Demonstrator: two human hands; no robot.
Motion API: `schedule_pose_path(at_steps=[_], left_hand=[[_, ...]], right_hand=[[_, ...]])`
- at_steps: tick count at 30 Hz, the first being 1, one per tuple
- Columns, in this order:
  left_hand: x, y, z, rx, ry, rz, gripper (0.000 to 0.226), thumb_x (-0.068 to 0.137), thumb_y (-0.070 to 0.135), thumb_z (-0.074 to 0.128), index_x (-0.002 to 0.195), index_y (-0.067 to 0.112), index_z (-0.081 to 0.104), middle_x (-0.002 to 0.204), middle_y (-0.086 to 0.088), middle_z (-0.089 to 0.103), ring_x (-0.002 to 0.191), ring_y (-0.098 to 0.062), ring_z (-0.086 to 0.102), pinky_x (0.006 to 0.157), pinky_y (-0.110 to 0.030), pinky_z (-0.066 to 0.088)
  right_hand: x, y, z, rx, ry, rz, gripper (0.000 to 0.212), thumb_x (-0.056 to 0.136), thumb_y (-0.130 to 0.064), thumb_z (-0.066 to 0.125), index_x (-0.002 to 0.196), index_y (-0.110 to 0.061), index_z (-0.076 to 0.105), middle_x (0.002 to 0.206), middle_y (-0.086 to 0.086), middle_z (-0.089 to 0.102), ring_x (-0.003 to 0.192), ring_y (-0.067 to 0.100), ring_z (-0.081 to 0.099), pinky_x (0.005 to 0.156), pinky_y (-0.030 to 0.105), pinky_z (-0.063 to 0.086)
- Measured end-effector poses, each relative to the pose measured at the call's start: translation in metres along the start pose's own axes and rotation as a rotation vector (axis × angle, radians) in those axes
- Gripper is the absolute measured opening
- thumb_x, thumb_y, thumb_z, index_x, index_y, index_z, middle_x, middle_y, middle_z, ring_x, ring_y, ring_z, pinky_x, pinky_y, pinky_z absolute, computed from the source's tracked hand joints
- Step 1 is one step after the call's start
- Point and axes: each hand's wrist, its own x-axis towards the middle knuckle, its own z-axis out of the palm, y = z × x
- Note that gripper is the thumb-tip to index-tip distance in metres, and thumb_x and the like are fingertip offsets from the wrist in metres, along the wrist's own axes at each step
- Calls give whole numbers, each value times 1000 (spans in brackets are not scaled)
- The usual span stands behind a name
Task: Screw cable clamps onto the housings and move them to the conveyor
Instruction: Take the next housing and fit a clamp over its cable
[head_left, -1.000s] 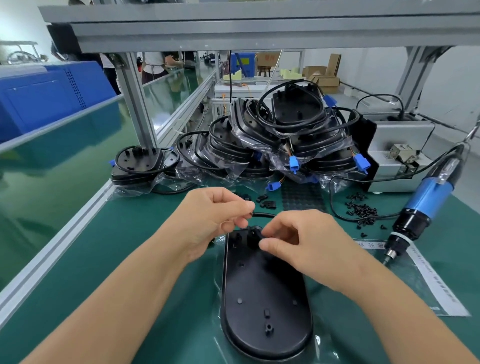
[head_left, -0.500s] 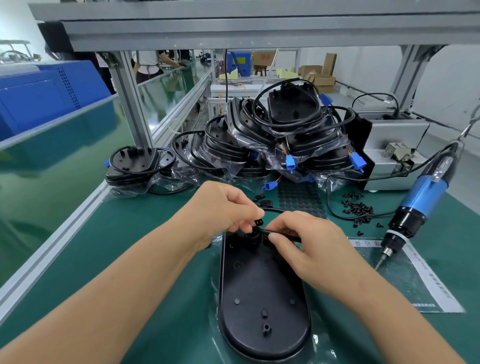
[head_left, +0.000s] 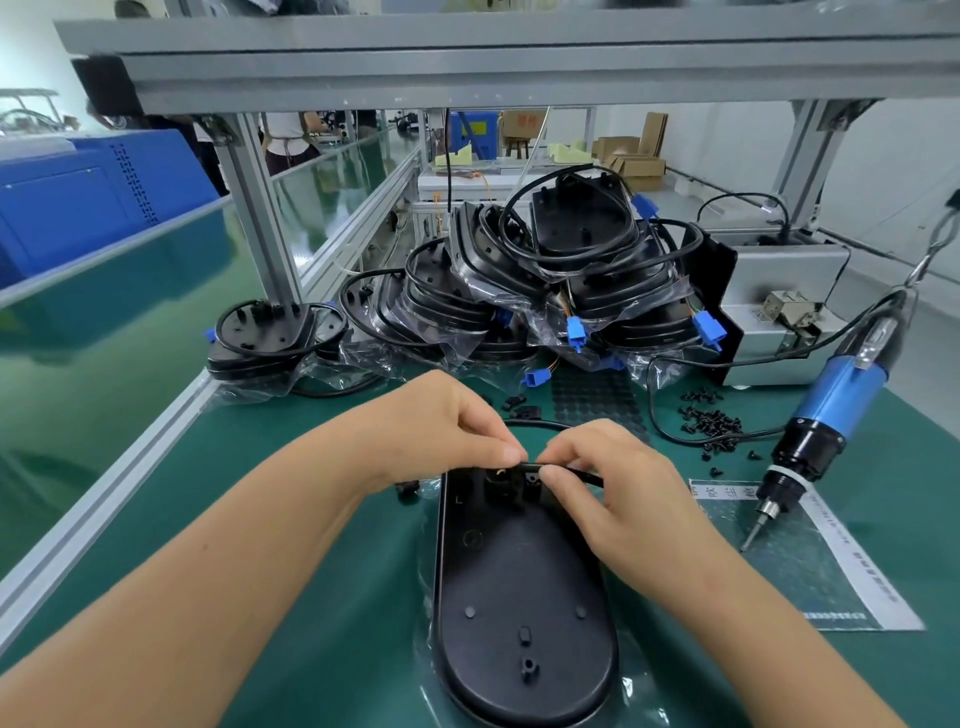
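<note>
A long black oval housing lies flat on the green mat in front of me, its far end under my hands. A thin black cable runs across that far end. My left hand pinches the cable from the left and my right hand pinches it from the right, fingertips almost touching over the housing. Small black cable clamps lie loose on the mat just beyond my hands. A clamp under my fingers is hidden, if there is one.
A pile of bagged black housings with blue connectors fills the back of the bench. A blue electric screwdriver hangs at the right, above a printed sheet. Black screws lie scattered near a grey feeder box. The green conveyor runs along the left.
Both hands have come closer together over the housing's far end and now pinch the cable low against it. The view has shifted slightly.
</note>
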Motion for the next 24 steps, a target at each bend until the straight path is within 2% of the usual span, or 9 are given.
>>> schedule_pose_path(at_steps=[2, 5, 7, 9, 12, 16, 19, 24], left_hand=[[1, -4, 0, -5, -53, 22, 13, 83, 19, 74, 84, 31, 78, 89, 9, 75, 83, 2, 66, 70, -3, 45], [1, -12, 7, -121, -53, 14, 9, 85, 16, 72, 87, 24, 77, 88, 4, 76, 84, -4, 67, 81, -15, 48], [-1, -16, 10, -125, -33, 44, 5, 85, 18, 72, 84, 22, 75, 84, 3, 75, 80, -4, 67, 78, -17, 49], [-6, -18, 16, -40, 3, 102, 9, 85, 19, 70, 79, 25, 73, 78, 7, 73, 72, 0, 64, 71, -12, 48], [-15, -17, 33, 149, 188, 179, 13, 84, 20, 65, 73, 28, 68, 70, 17, 67, 62, 5, 58, 60, -7, 42], [-19, -17, 50, 245, 352, 192, 8, 84, 26, 63, 78, 27, 67, 73, 14, 64, 74, 0, 58, 68, -14, 45], [-20, -17, 58, 302, 412, 195, 7, 86, 32, 61, 84, 31, 68, 78, 11, 60, 77, -2, 55, 74, -21, 44], [-19, -14, 61, 283, 448, 138, 10, 85, 34, 61, 81, 34, 71, 76, 11, 59, 74, -2, 54, 73, -19, 40]], right_hand=[[1, 2, 1, -11, -24, 28, 5, 92, -31, 56, 91, -33, 61, 93, -20, 61, 96, 5, 52, 83, 27, 43], [4, 4, 1, 68, -37, 59, 11, 93, -26, 56, 85, -34, 58, 82, -22, 63, 87, -1, 55, 75, 17, 40], [4, 5, 1, 96, -37, 66, 12, 92, -23, 57, 85, -32, 60, 81, -23, 64, 87, -4, 55, 73, 10, 38], [2, 5, 2, 116, -50, 65, 10, 92, -23, 58, 87, -30, 63, 82, -22, 64, 88, -5, 55, 74, 8, 38], [1, 6, 4, 135, -53, 58, 10, 92, -25, 59, 88, -31, 64, 84, -22, 65, 88, -6, 56, 75, 7, 40], [2, 6, 5, 134, -35, 60, 13, 91, -23, 60, 86, -33, 67, 84, -25, 66, 88, -6, 58, 76, 9, 41], [2, 6, 4, 122, -33, 60, 15, 89, -21, 63, 86, -33, 70, 80, -29, 66, 88, -11, 57, 76, 4, 38], [4, 7, 3, 119, -43, 55, 15, 88, -19, 64, 87, -32, 72, 80, -28, 66, 88, -12, 57, 75, 1, 37]])
